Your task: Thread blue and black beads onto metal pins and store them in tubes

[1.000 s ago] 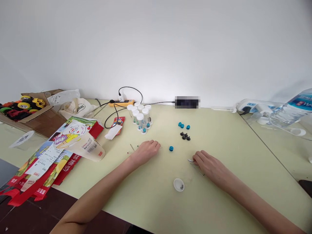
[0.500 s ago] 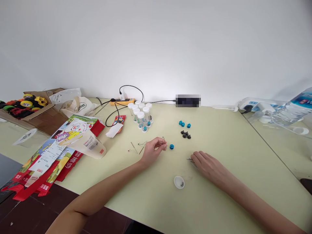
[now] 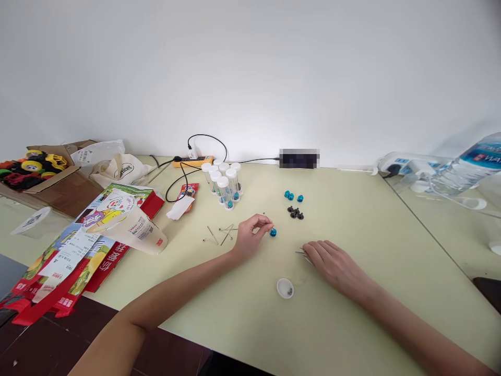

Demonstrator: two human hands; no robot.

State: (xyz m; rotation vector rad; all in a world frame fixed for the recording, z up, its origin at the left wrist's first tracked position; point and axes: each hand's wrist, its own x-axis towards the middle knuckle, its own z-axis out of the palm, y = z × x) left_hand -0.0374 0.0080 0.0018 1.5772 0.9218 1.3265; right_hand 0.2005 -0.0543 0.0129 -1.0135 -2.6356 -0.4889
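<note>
The left hand (image 3: 250, 237) is showing bare fingers and a bare back. The left forearm (image 3: 188, 282) is tapering toward a slim, bare wrist; a short crease is marking the elbow (image 3: 141, 322), and the limb is running uncovered past this joint. The right hand (image 3: 332, 263) is likewise presenting bare fingers and a smooth back. The right forearm (image 3: 407, 318) is widening evenly from its uncovered wrist.

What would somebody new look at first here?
Probably the big red fruit-printed shopping bag on the left. Next might come the white-capped clear tubes standing bunched near the back, then the left hand in the middle, pinching a thin stick by a small blue piece.
</note>
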